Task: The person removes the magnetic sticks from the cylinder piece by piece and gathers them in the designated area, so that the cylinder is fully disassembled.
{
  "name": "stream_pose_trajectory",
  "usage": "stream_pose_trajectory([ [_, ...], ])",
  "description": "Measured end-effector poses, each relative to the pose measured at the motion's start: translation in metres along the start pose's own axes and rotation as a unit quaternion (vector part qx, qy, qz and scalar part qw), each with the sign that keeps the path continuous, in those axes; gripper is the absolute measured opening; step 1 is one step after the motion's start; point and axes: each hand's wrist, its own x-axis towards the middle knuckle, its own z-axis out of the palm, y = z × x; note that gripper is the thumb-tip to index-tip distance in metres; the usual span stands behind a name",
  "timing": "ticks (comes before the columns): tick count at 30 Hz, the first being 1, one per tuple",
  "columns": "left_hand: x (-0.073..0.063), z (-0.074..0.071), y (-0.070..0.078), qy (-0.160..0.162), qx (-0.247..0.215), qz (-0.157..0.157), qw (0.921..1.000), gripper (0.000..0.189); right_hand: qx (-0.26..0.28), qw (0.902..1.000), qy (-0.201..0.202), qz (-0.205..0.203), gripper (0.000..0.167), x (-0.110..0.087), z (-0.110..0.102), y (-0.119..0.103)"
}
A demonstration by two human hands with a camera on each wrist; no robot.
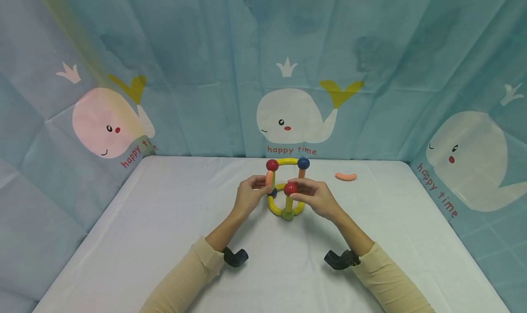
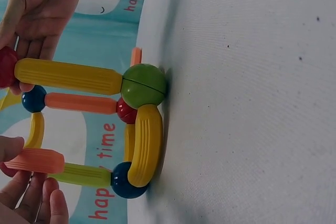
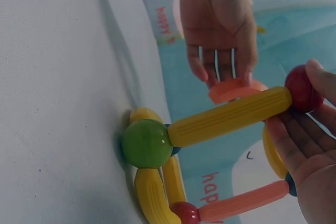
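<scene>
Sticks and balls form a toy frame standing on the table, with curved yellow sticks (image 1: 275, 207) and a green ball (image 1: 288, 215) at its base. My left hand (image 1: 248, 196) pinches a curved orange stick (image 1: 269, 179) at the frame's left side, just below a red ball (image 1: 272, 165). With my right hand (image 1: 320, 198) I hold another red ball (image 1: 290, 188), which sits atop the upright yellow stick (image 3: 231, 116). Behind, an orange upright (image 2: 81, 103) carries a blue ball (image 1: 303, 163), joined to the left red ball by a curved yellow stick (image 1: 287, 161).
A loose curved orange stick (image 1: 346, 176) lies to the right of the frame on the white-covered table (image 1: 173, 203). A blue curtain (image 1: 206, 116) printed with whales rises behind the table and along both sides. Dark camera mounts (image 1: 236, 257) sit on both wrists.
</scene>
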Motion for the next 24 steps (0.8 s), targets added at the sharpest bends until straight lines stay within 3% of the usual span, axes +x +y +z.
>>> stream_pose_trajectory([
  [6,0.0,0.0,-0.001,-0.006,0.007,-0.005,0.9999,0.035,-0.006,1.0,0.002,0.003,0.041,0.0,0.001,-0.001],
  [9,-0.001,-0.001,-0.001,-0.02,0.025,-0.026,0.9992,0.037,-0.005,1.0,0.001,0.001,0.041,0.0,0.001,0.0],
  [12,-0.003,-0.005,-0.003,-0.058,0.071,-0.06,0.994,0.041,-0.004,1.0,0.001,0.001,0.041,0.0,0.0,0.0],
  [17,-0.007,-0.013,-0.01,-0.15,0.134,-0.093,0.975,0.043,-0.001,1.0,0.004,0.007,0.041,0.0,0.0,0.0],
  [21,-0.011,-0.012,-0.013,-0.199,0.122,-0.068,0.9701,0.038,-0.003,1.0,0.003,0.003,0.04,0.001,0.001,0.001],
  [24,-0.015,-0.006,-0.01,-0.209,0.104,-0.037,0.9718,0.037,-0.006,1.0,0.002,-0.001,0.04,0.001,0.001,0.002],
])
